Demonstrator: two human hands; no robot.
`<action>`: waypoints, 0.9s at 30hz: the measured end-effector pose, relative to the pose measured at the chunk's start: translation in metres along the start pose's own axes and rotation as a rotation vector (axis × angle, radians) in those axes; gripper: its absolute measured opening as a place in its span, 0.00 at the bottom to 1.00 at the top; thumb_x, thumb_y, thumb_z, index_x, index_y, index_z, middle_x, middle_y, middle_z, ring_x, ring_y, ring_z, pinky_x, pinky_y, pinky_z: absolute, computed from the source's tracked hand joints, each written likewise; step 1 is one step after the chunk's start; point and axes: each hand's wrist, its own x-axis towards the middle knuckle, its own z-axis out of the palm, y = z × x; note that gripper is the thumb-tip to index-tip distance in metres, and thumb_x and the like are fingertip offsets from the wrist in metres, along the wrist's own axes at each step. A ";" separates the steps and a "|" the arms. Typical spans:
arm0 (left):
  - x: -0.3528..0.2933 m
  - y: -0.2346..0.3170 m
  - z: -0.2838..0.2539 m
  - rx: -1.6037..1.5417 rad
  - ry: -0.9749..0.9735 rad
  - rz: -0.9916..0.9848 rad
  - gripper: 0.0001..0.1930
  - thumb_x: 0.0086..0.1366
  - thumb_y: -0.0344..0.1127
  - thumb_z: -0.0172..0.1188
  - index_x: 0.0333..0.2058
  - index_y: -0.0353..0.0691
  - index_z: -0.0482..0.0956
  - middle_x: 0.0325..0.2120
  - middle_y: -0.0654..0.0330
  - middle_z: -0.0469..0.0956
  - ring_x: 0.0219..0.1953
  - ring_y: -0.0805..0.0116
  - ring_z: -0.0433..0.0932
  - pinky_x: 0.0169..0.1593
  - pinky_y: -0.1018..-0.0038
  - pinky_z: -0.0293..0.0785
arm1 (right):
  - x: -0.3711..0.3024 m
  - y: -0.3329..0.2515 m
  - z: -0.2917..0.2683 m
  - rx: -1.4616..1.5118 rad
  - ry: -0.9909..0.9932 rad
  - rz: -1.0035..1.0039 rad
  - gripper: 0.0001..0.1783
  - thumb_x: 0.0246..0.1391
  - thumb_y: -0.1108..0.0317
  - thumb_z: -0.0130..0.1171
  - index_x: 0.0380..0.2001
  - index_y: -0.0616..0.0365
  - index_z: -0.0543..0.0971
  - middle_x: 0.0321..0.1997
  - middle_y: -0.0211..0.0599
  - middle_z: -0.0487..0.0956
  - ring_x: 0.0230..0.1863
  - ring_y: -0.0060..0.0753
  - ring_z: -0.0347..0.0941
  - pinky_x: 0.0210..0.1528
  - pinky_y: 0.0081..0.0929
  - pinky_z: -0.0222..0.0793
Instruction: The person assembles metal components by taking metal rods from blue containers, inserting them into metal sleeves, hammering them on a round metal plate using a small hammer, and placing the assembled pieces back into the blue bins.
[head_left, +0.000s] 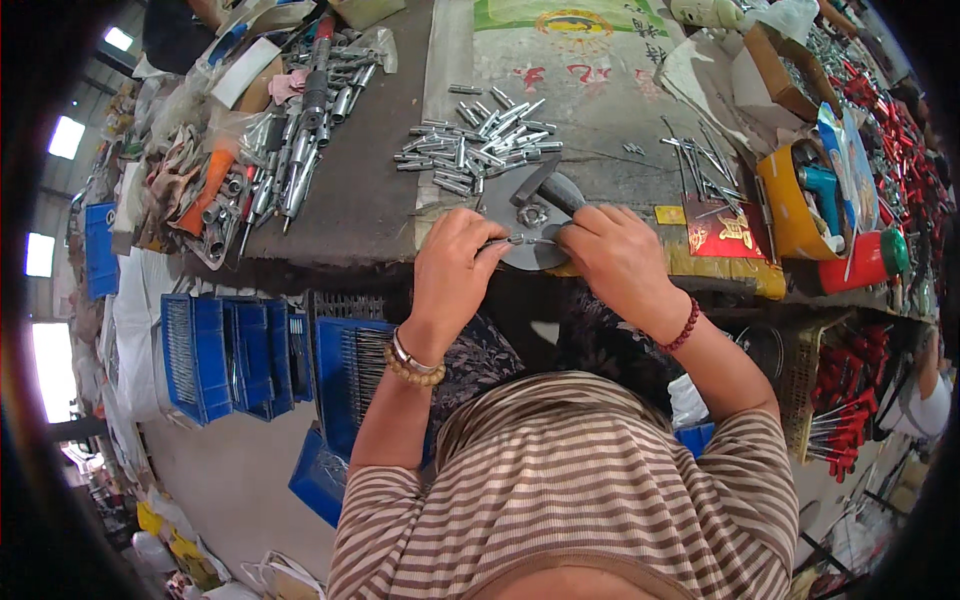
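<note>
My left hand (452, 262) pinches one end of a small slim metal rod (520, 240) at the table's near edge. My right hand (618, 255) has its fingers closed at the rod's other end. Both hands are over a round grey metal plate (522, 262), which has a small raised piece (533, 214) at its middle. A hammer (538, 180) lies across the plate's far side; its dark handle reaches toward my right hand, and I cannot tell whether they touch. Beyond the plate is a loose pile of short silver metal sleeves (490, 135).
Sockets and long tools (300, 150) crowd the table's left. Thin metal rods (700, 165), a red packet (722, 232) and a yellow container (790, 205) are on the right. Blue bins (195, 355) stand below at left; a crate (803, 385) of red-handled tools is lower right.
</note>
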 end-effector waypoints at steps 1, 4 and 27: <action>0.000 0.000 0.000 -0.040 -0.009 -0.037 0.08 0.59 0.29 0.70 0.38 0.37 0.85 0.36 0.59 0.78 0.41 0.61 0.77 0.43 0.68 0.75 | 0.000 0.002 0.001 -0.007 0.001 -0.017 0.09 0.44 0.73 0.65 0.32 0.53 0.81 0.34 0.32 0.74 0.41 0.39 0.75 0.44 0.37 0.71; -0.002 0.000 0.001 -0.135 -0.041 -0.129 0.07 0.59 0.27 0.70 0.37 0.36 0.85 0.36 0.61 0.78 0.40 0.66 0.77 0.42 0.71 0.74 | -0.002 0.004 0.005 -0.017 -0.010 -0.039 0.08 0.44 0.73 0.64 0.32 0.53 0.81 0.34 0.32 0.74 0.41 0.38 0.75 0.44 0.37 0.69; -0.010 0.002 -0.001 -0.246 -0.038 -0.213 0.06 0.57 0.23 0.70 0.35 0.32 0.85 0.34 0.60 0.76 0.36 0.69 0.77 0.42 0.74 0.72 | 0.007 0.045 -0.002 -0.046 0.174 0.198 0.04 0.51 0.70 0.65 0.32 0.54 0.81 0.32 0.41 0.76 0.36 0.50 0.77 0.39 0.45 0.75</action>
